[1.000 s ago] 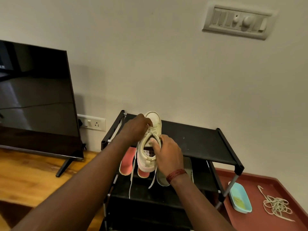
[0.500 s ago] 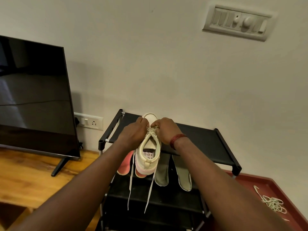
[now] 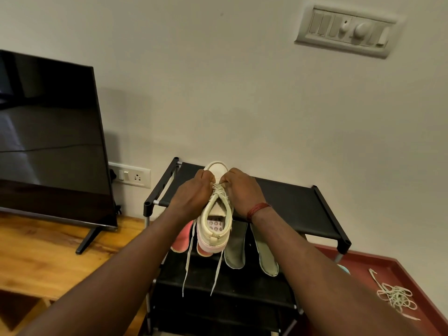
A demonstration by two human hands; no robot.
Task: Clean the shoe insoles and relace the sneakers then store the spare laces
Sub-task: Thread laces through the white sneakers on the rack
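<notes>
A cream sneaker (image 3: 215, 226) rests on the top shelf of a black shoe rack (image 3: 291, 204), heel toward me. My left hand (image 3: 191, 197) and my right hand (image 3: 242, 192) pinch its lace (image 3: 219, 189) at the eyelets near the toe, one hand on each side. Two loose lace ends (image 3: 188, 263) hang down over the heel. On the lower shelf lie two pink insoles (image 3: 183, 238) to the left and two grey-green insoles (image 3: 264, 253) to the right. A tangle of spare laces (image 3: 395, 297) sits on the red floor at the right.
A black TV (image 3: 51, 141) stands on a wooden surface (image 3: 46, 258) at the left, with a wall socket (image 3: 132, 177) beside it. A switch panel (image 3: 346, 30) is high on the wall. A light-blue tub's edge (image 3: 344, 269) shows behind my right forearm.
My right hand has moved from the sneaker's heel opening up to the laces near the toe, across from my left hand. The view has shifted slightly left, hiding most of the blue tub.
</notes>
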